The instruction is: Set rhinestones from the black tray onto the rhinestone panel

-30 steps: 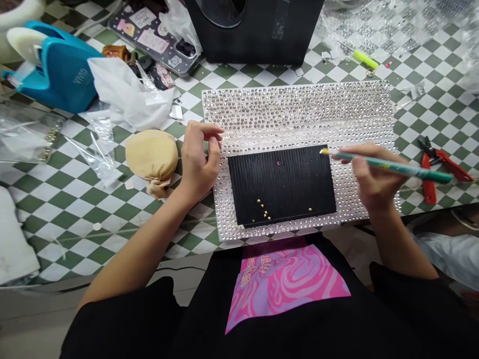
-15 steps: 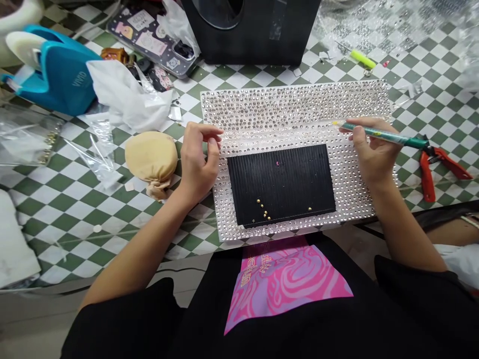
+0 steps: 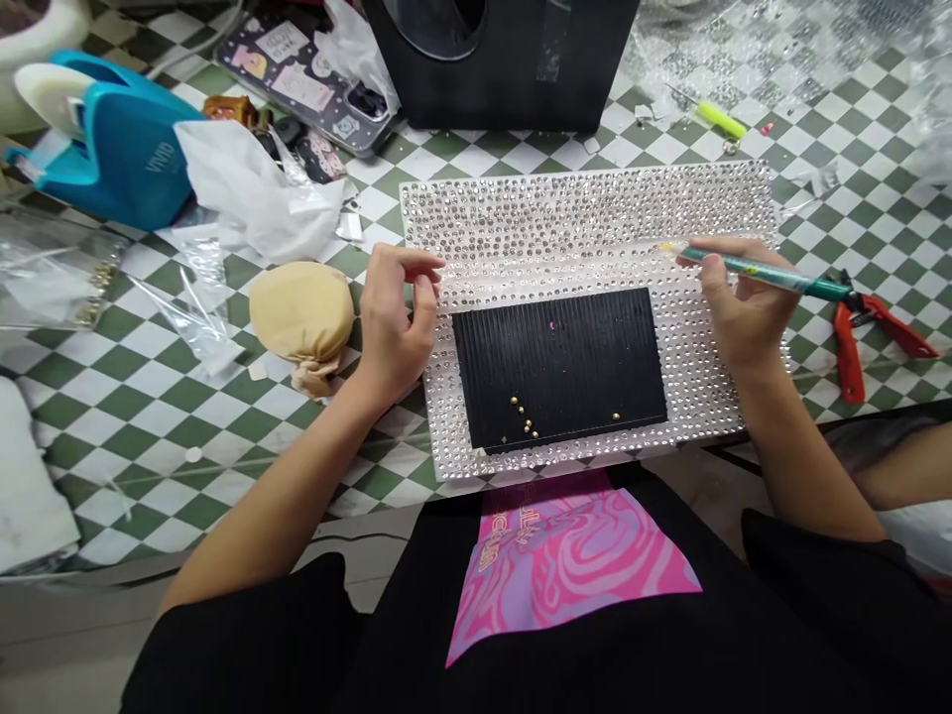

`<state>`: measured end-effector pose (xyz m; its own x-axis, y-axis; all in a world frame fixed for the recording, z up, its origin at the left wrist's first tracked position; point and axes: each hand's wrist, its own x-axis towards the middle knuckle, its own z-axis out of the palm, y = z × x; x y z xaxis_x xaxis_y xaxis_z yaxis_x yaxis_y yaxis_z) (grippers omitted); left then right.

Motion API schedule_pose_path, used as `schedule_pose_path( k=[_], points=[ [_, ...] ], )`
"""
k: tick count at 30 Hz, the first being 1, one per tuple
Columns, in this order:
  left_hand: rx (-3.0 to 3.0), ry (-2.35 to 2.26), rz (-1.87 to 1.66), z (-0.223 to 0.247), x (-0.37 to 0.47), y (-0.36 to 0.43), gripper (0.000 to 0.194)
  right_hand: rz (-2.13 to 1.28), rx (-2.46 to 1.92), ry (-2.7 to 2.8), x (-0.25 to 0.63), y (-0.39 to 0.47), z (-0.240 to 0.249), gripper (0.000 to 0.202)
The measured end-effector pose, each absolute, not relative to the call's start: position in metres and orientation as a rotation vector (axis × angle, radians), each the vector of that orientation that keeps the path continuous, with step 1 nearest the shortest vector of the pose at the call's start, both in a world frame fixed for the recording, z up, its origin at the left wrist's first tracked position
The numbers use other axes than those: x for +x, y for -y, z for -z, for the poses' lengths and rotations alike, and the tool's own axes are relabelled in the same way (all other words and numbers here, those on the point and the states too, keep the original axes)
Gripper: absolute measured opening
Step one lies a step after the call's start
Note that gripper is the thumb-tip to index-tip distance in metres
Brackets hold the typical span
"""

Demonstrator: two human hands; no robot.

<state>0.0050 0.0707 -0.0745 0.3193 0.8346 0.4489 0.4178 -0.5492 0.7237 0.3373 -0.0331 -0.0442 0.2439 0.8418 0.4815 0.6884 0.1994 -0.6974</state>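
Note:
A white sheet studded with rows of clear rhinestones (image 3: 587, 203) lies in front of me. On it rests a black ridged tray (image 3: 557, 367) with several small gold beads (image 3: 528, 426) and one pink speck. My right hand (image 3: 748, 302) grips a green pencil (image 3: 788, 276) near its pale end. The yellow tip is at a smoother strip of the sheet, above the tray's right corner; whether it touches, I cannot tell. My left hand (image 3: 398, 322) rests at the sheet's left edge, fingers loosely curved, thumb apart from the index finger, nothing seen between them.
Left of my hand sits a tied beige cloth pouch (image 3: 301, 312). Beyond it are crumpled white paper (image 3: 253, 193), a blue tape dispenser (image 3: 134, 149) and a phone (image 3: 312, 79). A black box (image 3: 506, 69) stands behind. Red-handled pliers (image 3: 852, 352) lie right; another person's limb (image 3: 911, 466) shows.
My hands, the pencil and the sheet are almost where they were. At the right edge, the other person's limb has shifted and more of it shows.

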Motion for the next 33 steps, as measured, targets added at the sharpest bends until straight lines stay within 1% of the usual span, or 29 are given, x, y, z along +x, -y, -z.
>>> schedule_pose_path(
  k=[4,9,13,21,26,33],
  points=[
    [2.094,-1.097,-1.142,0.072,0.005,-0.07,0.015,-0.253,-1.454,1.435,0.328,0.047,0.034,0.021],
    [2.114,-1.09,-1.162,0.071,0.005,-0.069,0.017,-0.448,-1.44,1.543,0.304,0.089,0.022,0.035],
    [2.112,-1.108,-1.144,0.071,0.005,-0.069,0.017,-0.605,-1.406,1.688,0.289,0.122,0.023,0.044],
    [2.143,-1.156,-1.096,0.07,0.005,-0.069,0.018,-0.606,-1.365,1.724,0.28,0.143,0.029,0.034],
    [2.148,-1.181,-1.084,0.069,0.005,-0.069,0.021,-0.588,-1.357,1.747,0.277,0.141,0.029,0.035],
    [2.149,-1.156,-1.103,0.069,0.005,-0.069,0.019,-0.591,-1.304,1.751,0.273,0.137,0.031,0.036]
  ],
)
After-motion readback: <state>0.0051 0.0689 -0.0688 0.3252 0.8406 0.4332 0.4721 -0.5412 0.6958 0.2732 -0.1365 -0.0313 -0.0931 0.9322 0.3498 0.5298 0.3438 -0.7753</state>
